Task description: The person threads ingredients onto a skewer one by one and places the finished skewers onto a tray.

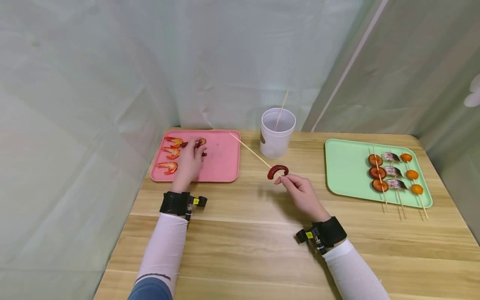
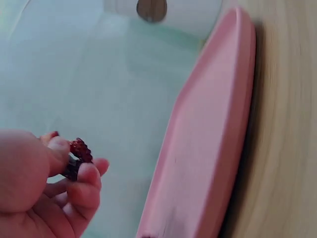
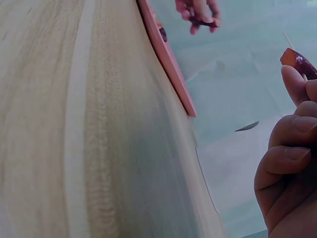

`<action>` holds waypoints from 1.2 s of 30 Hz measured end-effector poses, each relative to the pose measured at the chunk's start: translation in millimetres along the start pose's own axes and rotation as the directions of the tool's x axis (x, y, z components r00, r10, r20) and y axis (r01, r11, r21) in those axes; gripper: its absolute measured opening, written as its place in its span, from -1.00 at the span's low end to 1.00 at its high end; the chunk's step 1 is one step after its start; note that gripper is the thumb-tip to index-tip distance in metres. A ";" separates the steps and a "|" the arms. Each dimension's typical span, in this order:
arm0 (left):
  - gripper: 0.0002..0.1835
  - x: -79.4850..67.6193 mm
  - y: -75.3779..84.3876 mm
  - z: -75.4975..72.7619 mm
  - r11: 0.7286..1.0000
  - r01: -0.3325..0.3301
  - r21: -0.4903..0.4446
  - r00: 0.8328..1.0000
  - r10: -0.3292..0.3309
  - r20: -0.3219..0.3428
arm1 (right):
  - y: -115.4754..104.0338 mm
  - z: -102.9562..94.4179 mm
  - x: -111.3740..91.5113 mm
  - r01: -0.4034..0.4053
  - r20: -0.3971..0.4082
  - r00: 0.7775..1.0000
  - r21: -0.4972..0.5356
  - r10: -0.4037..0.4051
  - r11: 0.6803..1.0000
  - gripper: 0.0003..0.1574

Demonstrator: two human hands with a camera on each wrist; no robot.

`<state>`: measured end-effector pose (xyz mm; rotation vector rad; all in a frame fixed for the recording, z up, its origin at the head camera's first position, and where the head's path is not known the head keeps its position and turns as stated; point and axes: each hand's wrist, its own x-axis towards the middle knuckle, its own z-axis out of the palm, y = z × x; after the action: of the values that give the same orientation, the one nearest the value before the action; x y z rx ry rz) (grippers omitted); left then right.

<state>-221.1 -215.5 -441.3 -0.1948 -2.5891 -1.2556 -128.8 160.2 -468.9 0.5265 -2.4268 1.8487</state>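
My left hand [image 1: 189, 163] pinches a dark red octopus tentacle piece [image 2: 80, 150] between thumb and fingers, lifted over the pink tray [image 1: 221, 168]. Orange shrimp pieces [image 1: 168, 168] lie along that tray's left side, and another dark red piece [image 3: 163, 34] shows in the tray in the right wrist view. Over the middle of the table, my right hand [image 1: 301, 192] grips a wooden skewer [image 1: 250, 150]. A curved tentacle piece [image 1: 278, 169] is threaded on it just beyond the fingertips, and the bare stick slants up and left toward the pink tray.
Behind the hands stands a white bucket [image 1: 276, 143] with a thin stick [image 1: 282, 107] leaning in it. At the right, a green tray [image 1: 346, 173] holds loaded skewers of round brown slices [image 1: 377, 173], fish-like pieces [image 1: 393, 171] and orange balls [image 1: 412, 174]. Curtains hang behind the table.
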 end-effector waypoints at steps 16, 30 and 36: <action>-0.65 7.0 44.4 47.8 0.783 0.059 -0.619 0.996 -0.006 0.088 | -0.8 -4.1 -1.1 0.015 0.003 1.000 0.021 -0.015 1.000 -0.70; -0.74 -0.3 48.4 62.0 0.668 0.101 -0.737 0.992 -0.017 0.121 | 1.4 -5.2 0.6 0.012 0.015 1.000 0.025 -0.013 1.000 -0.69; -0.70 -4.8 54.7 62.7 0.398 0.201 -0.895 0.977 -0.015 0.212 | 3.4 -5.6 0.7 0.010 0.021 1.000 0.017 -0.011 1.000 -0.69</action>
<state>-214.6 -132.4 -438.8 -0.3358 -1.6710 -2.7182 -131.4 166.1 -470.3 0.5613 -2.4187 1.8707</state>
